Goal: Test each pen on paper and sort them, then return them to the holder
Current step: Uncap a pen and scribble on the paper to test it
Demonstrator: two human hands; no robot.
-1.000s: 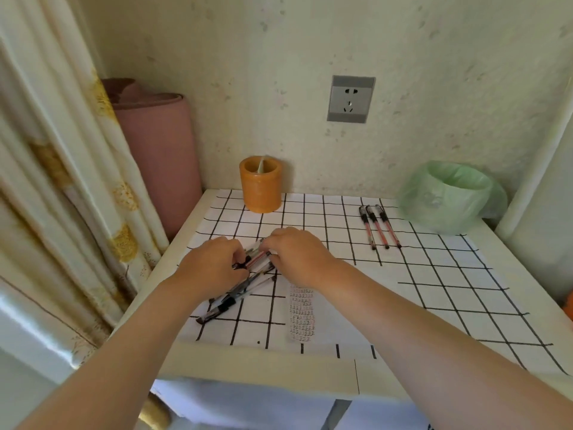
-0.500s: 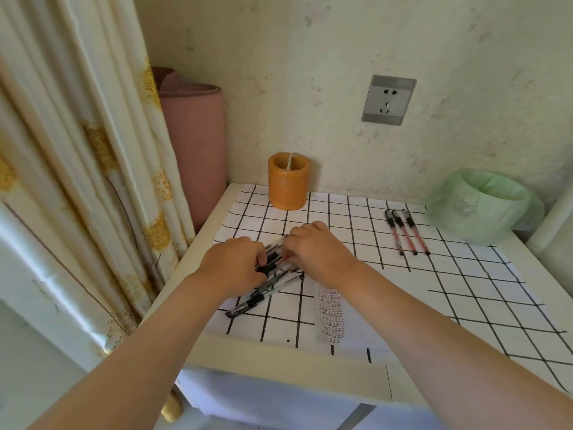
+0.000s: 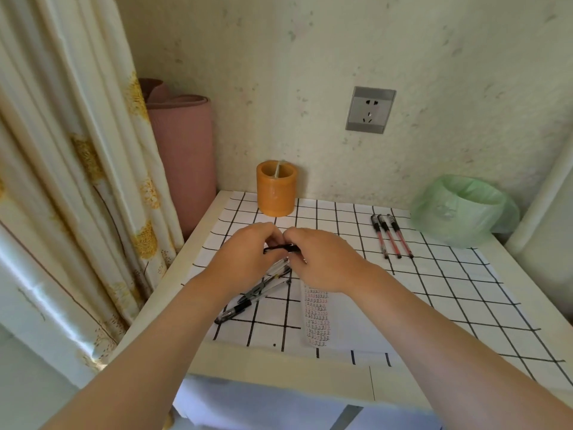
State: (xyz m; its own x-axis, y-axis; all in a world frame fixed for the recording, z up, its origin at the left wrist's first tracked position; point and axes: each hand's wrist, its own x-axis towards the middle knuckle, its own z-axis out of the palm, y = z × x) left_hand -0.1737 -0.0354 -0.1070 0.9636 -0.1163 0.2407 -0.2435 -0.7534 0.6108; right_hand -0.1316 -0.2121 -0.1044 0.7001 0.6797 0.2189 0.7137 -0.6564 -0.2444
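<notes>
Pens [image 3: 248, 301] sit gripped between left hand [image 3: 245, 259] and right hand [image 3: 322, 262].

The left hand [image 3: 245, 259] and right hand [image 3: 322, 262] meet over the gridded tabletop [image 3: 465, 293], pinching one black pen [image 3: 282, 248] level between them. Other pens [image 3: 254, 294] fan out beneath, toward the near left. Three red pens [image 3: 391, 240] lie far right, and the orange holder [image 3: 276, 192] stands by the far wall.

The left hand [image 3: 245, 259] and right hand [image 3: 325, 262] hide the upper ends of the black pens [image 3: 248, 301]; count indeterminable. Marks on the paper [image 3: 350, 321] too small to read. Worktop [image 3: 279, 367] cut off at right edge.
</notes>
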